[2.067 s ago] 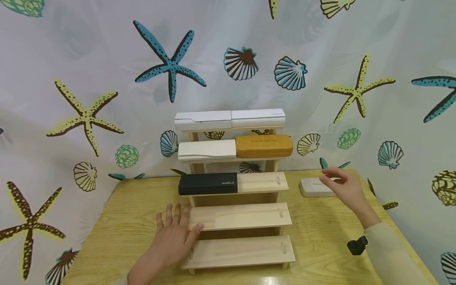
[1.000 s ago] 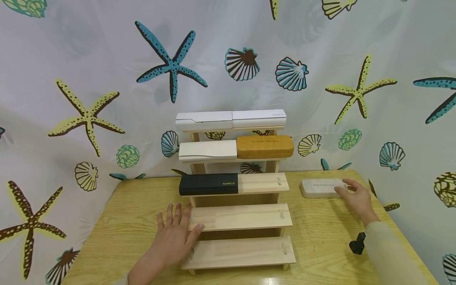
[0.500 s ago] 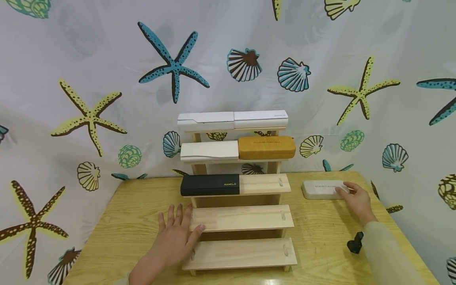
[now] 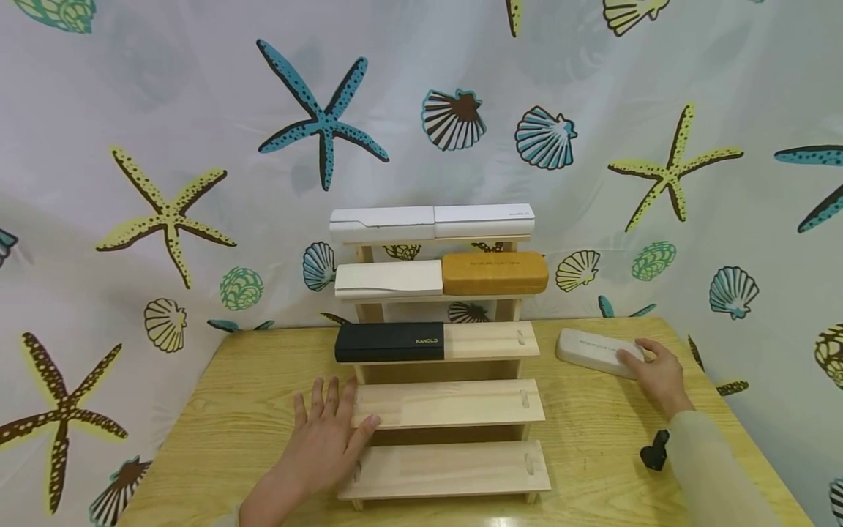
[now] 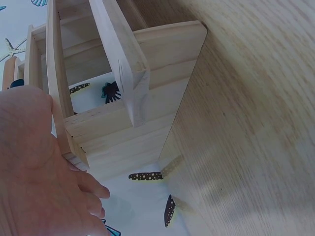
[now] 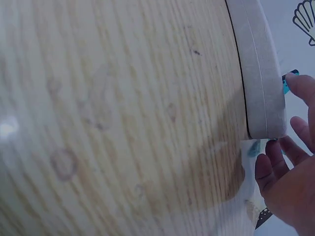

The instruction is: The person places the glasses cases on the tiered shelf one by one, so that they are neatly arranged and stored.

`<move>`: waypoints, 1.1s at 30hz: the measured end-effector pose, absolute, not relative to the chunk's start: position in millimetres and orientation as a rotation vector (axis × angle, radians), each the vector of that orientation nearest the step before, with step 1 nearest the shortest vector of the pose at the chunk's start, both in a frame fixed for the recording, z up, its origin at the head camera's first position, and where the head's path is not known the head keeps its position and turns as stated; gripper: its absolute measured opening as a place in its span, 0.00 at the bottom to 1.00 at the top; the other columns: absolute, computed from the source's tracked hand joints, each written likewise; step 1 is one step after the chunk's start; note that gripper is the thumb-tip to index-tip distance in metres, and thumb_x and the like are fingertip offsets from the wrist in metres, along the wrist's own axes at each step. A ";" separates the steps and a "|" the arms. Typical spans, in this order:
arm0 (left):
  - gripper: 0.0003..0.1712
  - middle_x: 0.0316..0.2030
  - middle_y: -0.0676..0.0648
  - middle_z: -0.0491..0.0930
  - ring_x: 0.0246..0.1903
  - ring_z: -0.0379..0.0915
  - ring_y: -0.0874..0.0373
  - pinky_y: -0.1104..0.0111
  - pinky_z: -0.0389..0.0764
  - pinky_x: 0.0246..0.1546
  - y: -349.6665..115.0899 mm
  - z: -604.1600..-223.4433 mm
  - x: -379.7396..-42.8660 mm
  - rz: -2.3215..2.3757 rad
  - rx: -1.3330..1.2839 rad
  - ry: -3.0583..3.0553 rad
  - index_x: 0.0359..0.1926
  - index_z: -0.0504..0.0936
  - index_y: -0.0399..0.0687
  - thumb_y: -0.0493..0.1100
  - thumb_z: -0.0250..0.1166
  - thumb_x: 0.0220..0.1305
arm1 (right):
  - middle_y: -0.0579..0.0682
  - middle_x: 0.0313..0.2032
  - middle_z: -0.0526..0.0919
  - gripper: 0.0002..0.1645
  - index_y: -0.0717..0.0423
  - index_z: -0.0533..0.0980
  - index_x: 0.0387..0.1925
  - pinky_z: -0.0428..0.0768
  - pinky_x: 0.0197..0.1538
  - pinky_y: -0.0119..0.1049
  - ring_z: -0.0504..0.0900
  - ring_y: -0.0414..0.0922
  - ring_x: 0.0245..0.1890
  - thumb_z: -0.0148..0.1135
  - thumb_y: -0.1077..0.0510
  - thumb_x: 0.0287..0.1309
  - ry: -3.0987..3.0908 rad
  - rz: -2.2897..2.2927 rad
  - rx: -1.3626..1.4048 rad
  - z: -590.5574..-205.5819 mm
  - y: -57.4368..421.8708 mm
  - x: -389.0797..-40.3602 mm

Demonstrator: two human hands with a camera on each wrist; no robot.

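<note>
My right hand (image 4: 664, 379) pinches the right end of an off-white glasses case (image 4: 589, 350) on the table, right of a stepped wooden rack (image 4: 454, 404). The case lies slanted, its right end nearer me. In the right wrist view the case's side (image 6: 258, 69) shows at the upper right, with the curled fingers around its end. My left hand (image 4: 319, 443) is spread flat at the rack's left edge, thumb over the second-lowest shelf. In the left wrist view, the left hand (image 5: 34, 162) lies against a shelf end.
White glasses cases (image 4: 484, 222) line the top shelf. Below sit a cream case (image 4: 388, 278) and an orange-brown case (image 4: 494, 273), then a black case (image 4: 388, 342) on the middle shelf's left. A black device (image 4: 655, 450) is at the right wrist. A patterned curtain (image 4: 421, 168) hangs behind the table.
My right hand has come down from above the off-white glasses case to its right end. The case has turned, its right end swinging toward me. The left hand has stayed in place.
</note>
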State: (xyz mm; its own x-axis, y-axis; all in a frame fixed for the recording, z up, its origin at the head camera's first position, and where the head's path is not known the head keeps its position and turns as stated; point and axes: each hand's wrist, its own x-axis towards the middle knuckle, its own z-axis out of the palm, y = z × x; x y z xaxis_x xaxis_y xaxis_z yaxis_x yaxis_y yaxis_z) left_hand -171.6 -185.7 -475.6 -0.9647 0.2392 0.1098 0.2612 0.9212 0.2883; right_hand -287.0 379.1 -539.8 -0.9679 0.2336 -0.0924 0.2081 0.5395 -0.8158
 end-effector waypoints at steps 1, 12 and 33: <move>0.46 0.77 0.20 0.56 0.79 0.41 0.21 0.21 0.41 0.71 -185.8 -475.8 -171.6 -0.468 -0.393 -3.006 0.81 0.56 0.34 0.66 0.46 0.82 | 0.74 0.79 0.55 0.54 0.66 0.56 0.81 0.66 0.74 0.64 0.63 0.70 0.75 0.60 0.33 0.73 -2.744 1.441 -0.383 -540.1 379.2 -287.3; 0.46 0.76 0.20 0.56 0.79 0.42 0.21 0.21 0.42 0.71 -186.3 -476.1 -171.3 -0.467 -0.393 -3.001 0.81 0.57 0.34 0.66 0.47 0.82 | 0.74 0.81 0.49 0.65 0.65 0.52 0.82 0.58 0.77 0.69 0.50 0.72 0.80 0.67 0.28 0.64 -2.871 1.364 -0.330 -540.8 379.3 -290.0; 0.45 0.76 0.20 0.59 0.78 0.44 0.20 0.21 0.44 0.70 -186.3 -474.1 -169.5 -0.445 -0.395 -2.997 0.80 0.59 0.34 0.65 0.47 0.82 | 0.79 0.78 0.52 0.69 0.72 0.46 0.81 0.61 0.75 0.70 0.55 0.75 0.77 0.74 0.35 0.61 -2.957 1.226 -0.239 -544.4 380.4 -292.8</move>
State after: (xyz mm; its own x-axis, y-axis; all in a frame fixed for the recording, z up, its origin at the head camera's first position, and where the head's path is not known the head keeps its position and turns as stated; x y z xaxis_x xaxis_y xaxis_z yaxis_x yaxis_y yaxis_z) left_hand -169.5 -186.3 -474.1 -0.9629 0.2409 0.1215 0.2658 0.9242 0.2743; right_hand -292.8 380.4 -544.4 -0.9866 0.1110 -0.1193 0.1629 0.6974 -0.6979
